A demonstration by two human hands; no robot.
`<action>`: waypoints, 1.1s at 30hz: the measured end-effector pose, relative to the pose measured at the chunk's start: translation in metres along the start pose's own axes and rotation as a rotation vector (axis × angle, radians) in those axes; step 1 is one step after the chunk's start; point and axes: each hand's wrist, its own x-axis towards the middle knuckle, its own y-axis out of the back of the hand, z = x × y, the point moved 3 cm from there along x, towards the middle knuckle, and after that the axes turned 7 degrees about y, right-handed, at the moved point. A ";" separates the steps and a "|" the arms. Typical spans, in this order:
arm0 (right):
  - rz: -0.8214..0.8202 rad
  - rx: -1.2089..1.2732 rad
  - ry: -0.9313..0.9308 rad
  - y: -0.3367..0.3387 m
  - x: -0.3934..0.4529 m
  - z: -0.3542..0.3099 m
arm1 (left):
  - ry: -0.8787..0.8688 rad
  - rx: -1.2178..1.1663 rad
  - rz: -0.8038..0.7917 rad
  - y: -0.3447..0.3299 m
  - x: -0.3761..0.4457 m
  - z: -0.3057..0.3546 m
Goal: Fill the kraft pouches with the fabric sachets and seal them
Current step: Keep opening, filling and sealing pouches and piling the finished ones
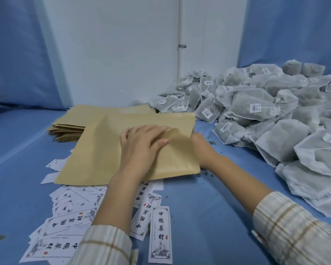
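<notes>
A large flat kraft pouch (pixel 103 150) lies on the blue cloth in front of me. My left hand (pixel 141 148) rests on its right half, and its fingers and thumb pinch the upper layer near the right edge, which is blurred. My right hand (pixel 203 150) is at that same edge, its fingers hidden by the pouch. A big heap of white fabric sachets (pixel 266 115) with barcode tags fills the right side, close to my right hand. No sachet is in either hand.
A stack of empty kraft pouches (pixel 71 123) lies behind the pouch on the left. Several printed paper labels (pixel 160 232) are scattered on the near side under my forearms. Blue cloth (pixel 208 207) covers the surface, and a white wall stands behind.
</notes>
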 end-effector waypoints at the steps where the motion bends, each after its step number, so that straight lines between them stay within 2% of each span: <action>1: 0.093 -0.045 0.123 0.008 -0.003 -0.003 | 0.024 0.004 0.026 -0.002 0.000 -0.001; 4: 0.365 -0.064 0.166 0.042 -0.017 0.028 | 0.089 -0.052 0.072 -0.013 0.002 0.002; 6: 0.453 -0.313 0.094 0.065 -0.014 0.054 | 0.116 -0.105 0.053 -0.023 0.010 0.008; 8: 0.408 -0.682 -0.022 0.078 -0.006 0.080 | 0.143 -0.149 0.028 -0.031 0.019 0.012; 10: 0.245 -0.902 -0.180 0.083 -0.005 0.096 | 0.146 -0.159 0.012 -0.039 0.026 0.016; 12: 0.166 -0.987 -0.224 0.077 -0.004 0.107 | 0.141 -0.130 -0.001 -0.047 0.030 0.016; 14: 0.206 -1.013 -0.196 0.074 -0.004 0.111 | 0.136 -0.092 -0.017 -0.055 0.031 0.015; 16: 0.372 -0.903 -0.109 0.083 -0.004 0.112 | 0.131 -0.071 -0.029 -0.062 0.031 0.011; 18: 0.500 -0.628 -0.005 0.094 -0.005 0.113 | 0.130 -0.062 -0.037 -0.064 0.032 0.007; 21: 0.481 -0.100 0.048 0.099 -0.010 0.110 | 0.177 -0.077 -0.001 -0.057 0.035 -0.003; 24: 0.428 0.238 0.022 0.107 -0.014 0.105 | 0.211 -0.073 0.023 -0.049 0.036 -0.013; 26: 0.313 0.350 0.058 0.112 -0.015 0.094 | 0.198 -0.091 0.021 -0.047 0.036 -0.014; 29: 0.124 0.383 0.140 0.110 -0.016 0.070 | 0.126 -0.203 -0.029 -0.044 0.035 -0.005; 33: 0.072 0.271 0.153 0.086 -0.012 0.037 | 0.031 -0.346 -0.134 -0.046 0.034 0.023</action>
